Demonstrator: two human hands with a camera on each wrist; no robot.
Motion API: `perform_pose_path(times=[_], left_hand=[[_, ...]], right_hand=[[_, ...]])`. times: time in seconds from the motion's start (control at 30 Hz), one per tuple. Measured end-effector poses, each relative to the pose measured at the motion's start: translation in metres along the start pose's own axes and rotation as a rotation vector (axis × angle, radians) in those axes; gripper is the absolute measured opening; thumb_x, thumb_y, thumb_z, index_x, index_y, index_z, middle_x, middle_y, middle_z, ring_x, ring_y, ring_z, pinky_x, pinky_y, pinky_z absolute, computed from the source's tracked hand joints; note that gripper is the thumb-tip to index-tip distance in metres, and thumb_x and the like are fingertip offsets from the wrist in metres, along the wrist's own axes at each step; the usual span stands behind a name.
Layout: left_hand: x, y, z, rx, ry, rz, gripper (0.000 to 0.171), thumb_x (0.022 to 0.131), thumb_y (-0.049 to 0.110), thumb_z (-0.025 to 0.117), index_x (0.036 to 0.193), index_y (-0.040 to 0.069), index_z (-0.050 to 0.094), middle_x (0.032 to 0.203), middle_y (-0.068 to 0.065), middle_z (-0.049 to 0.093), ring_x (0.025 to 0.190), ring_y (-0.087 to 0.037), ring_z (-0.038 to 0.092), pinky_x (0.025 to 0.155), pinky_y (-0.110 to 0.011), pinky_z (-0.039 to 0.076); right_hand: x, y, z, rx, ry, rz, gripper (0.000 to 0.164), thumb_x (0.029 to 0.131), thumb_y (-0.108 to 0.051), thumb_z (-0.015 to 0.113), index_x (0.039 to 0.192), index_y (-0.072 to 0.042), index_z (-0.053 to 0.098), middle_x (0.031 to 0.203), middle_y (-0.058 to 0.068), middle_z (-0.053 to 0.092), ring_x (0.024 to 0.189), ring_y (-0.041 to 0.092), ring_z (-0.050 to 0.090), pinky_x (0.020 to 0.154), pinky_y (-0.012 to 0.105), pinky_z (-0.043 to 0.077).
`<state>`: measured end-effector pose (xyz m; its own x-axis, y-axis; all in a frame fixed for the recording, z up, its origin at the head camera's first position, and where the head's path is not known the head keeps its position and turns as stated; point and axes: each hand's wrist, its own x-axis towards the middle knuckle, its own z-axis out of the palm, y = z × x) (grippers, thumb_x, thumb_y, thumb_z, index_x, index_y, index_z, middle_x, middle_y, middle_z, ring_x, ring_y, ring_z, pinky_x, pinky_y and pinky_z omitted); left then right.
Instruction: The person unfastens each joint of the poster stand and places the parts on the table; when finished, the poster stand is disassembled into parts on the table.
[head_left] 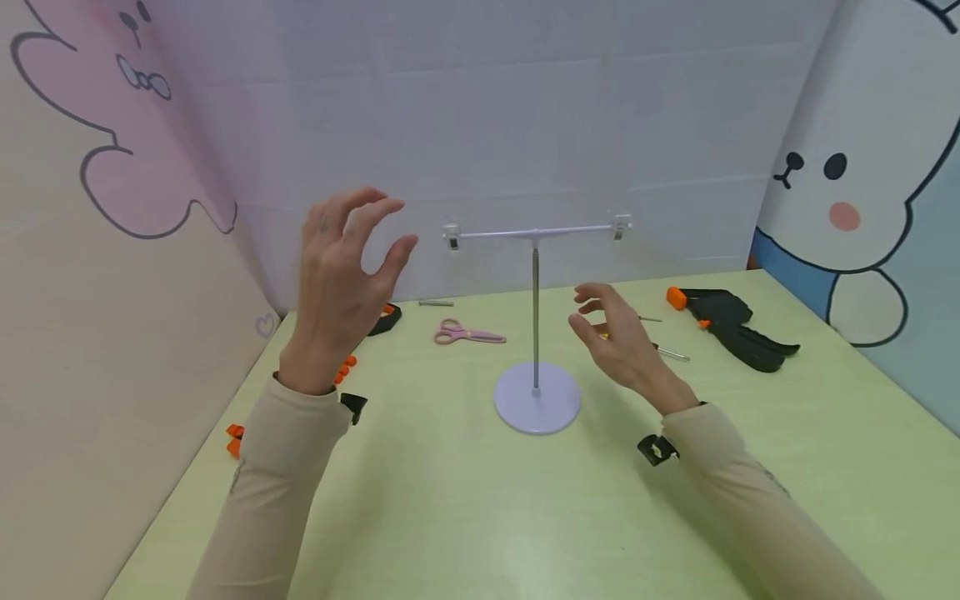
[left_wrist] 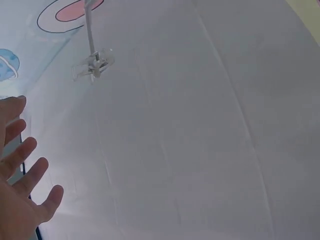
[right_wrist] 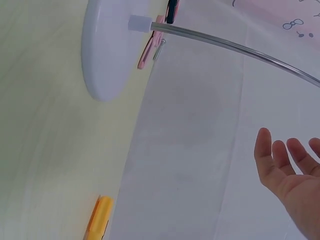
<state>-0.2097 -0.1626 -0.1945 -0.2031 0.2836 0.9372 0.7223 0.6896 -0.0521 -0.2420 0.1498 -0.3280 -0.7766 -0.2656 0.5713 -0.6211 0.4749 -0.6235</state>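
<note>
A white T-shaped stand has a round base, a metal pole and a thin crossbar. Clear clips sit at both ends of that bar. My left hand is raised in the air, fingers loosely bent and thumb apart, left of the left clip; nothing is in it. Lower down, my right hand hovers to the right of the pole, also holding nothing, its fingers relaxed. The right wrist view shows this hand's spread fingers apart from the pole.
Pink scissors lie behind the base, near a metal bolt. A black clamp with orange tips lies at right. Behind my right hand is a screwdriver shaft. Orange pieces and a black-orange item lie at left.
</note>
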Motion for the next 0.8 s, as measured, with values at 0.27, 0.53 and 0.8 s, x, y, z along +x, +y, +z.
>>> perform_pose_path(times=[0.27, 0.53, 0.8], left_hand=[[0.025, 0.016, 0.008, 0.013, -0.101, 0.131, 0.027, 0.086, 0.014, 0.071, 0.111, 0.005, 0.065, 0.111, -0.013, 0.059, 0.103, -0.034, 0.050, 0.086, -0.049, 0.037], [0.052, 0.034, 0.018, -0.052, -0.323, 0.164, 0.029, 0.086, 0.014, 0.071, 0.114, 0.007, 0.066, 0.115, -0.010, 0.058, 0.109, -0.031, 0.049, 0.094, -0.042, 0.038], [0.073, 0.046, 0.043, -0.142, -0.640, 0.125, 0.027, 0.087, 0.007, 0.068, 0.114, 0.011, 0.066, 0.117, -0.006, 0.056, 0.111, -0.025, 0.047, 0.092, -0.031, 0.041]], right_hand=[[0.005, -0.011, 0.004, 0.001, -0.003, -0.018, 0.043, 0.094, -0.016, 0.060, 0.129, 0.003, 0.045, 0.118, 0.018, 0.053, 0.107, 0.032, 0.053, 0.080, 0.045, 0.052], [0.009, -0.023, 0.013, 0.093, 0.016, -0.002, 0.040, 0.093, -0.012, 0.061, 0.127, 0.002, 0.046, 0.118, 0.019, 0.054, 0.107, 0.033, 0.055, 0.082, 0.046, 0.051], [0.014, -0.048, 0.023, 0.207, 0.036, 0.038, 0.038, 0.092, -0.002, 0.059, 0.125, 0.008, 0.043, 0.117, 0.026, 0.052, 0.103, 0.037, 0.057, 0.081, 0.047, 0.052]])
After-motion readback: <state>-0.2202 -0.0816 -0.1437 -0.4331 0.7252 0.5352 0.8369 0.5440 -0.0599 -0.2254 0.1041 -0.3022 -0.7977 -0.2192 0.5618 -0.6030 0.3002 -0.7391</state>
